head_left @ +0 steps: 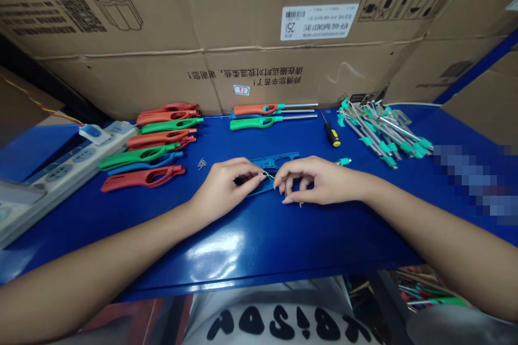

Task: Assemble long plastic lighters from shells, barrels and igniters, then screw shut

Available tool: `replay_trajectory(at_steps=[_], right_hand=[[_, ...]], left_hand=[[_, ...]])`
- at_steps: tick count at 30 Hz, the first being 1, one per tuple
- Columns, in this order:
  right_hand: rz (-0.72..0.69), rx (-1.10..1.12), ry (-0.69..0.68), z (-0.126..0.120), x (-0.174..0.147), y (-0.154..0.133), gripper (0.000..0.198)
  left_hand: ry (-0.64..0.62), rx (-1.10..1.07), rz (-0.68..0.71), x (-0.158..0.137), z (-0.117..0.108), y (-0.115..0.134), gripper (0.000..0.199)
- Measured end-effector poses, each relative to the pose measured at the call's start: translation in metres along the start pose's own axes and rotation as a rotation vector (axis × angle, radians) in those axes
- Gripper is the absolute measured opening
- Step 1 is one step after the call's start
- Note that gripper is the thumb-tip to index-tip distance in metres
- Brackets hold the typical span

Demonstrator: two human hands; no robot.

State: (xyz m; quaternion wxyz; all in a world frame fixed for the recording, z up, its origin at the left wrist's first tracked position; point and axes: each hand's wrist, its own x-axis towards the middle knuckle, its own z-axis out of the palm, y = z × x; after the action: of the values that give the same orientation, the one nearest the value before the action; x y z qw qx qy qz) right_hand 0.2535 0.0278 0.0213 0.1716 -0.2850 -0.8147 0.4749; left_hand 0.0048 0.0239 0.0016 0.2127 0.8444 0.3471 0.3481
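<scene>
My left hand [226, 183] pinches a thin pale wire [270, 176] with a small dark bit between thumb and index fingertip. Close beside it, my right hand [309, 180] has its fingers curled at the wire's other end; what its fingertips hold is too small to make out. Beneath both hands lies a blue plastic lighter shell [283, 160], partly covered by my fingers. A teal-tipped piece [343, 161] shows behind my right wrist, the rest of it hidden.
Red, orange, green and blue lighter shells [141, 179] lie at left by a white power strip [81, 159]. Small screws [202, 163] sit nearer. Long-nosed lighters [254, 122], a screwdriver [332, 135] and piled metal tubes [380, 132] line the back, before a cardboard wall [154, 81].
</scene>
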Motion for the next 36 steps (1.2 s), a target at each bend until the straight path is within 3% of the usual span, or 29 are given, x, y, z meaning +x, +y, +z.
replay_trajectory(at_steps=[7, 16, 20, 31, 36], right_hand=[[-0.175, -0.285, 0.094, 0.001, 0.002, 0.009, 0.011], [-0.391, -1.008, 0.19, 0.007, -0.002, 0.009, 0.028], [-0.447, -1.19, 0.212, 0.008, -0.002, 0.005, 0.033], [-0.439, -1.247, 0.151, 0.013, -0.001, 0.007, 0.031], [-0.333, -1.155, 0.136, 0.016, 0.001, 0.009, 0.028]], left_hand=[[-0.015, -0.016, -0.024, -0.001, 0.0, -0.001, 0.015], [-0.01, -0.01, -0.03, -0.002, 0.001, -0.003, 0.013], [0.004, -0.006, -0.002, -0.002, 0.001, -0.002, 0.011], [0.066, 0.016, 0.053, -0.004, 0.002, -0.003, 0.01], [0.065, 0.031, 0.062, -0.004, 0.003, -0.002, 0.01]])
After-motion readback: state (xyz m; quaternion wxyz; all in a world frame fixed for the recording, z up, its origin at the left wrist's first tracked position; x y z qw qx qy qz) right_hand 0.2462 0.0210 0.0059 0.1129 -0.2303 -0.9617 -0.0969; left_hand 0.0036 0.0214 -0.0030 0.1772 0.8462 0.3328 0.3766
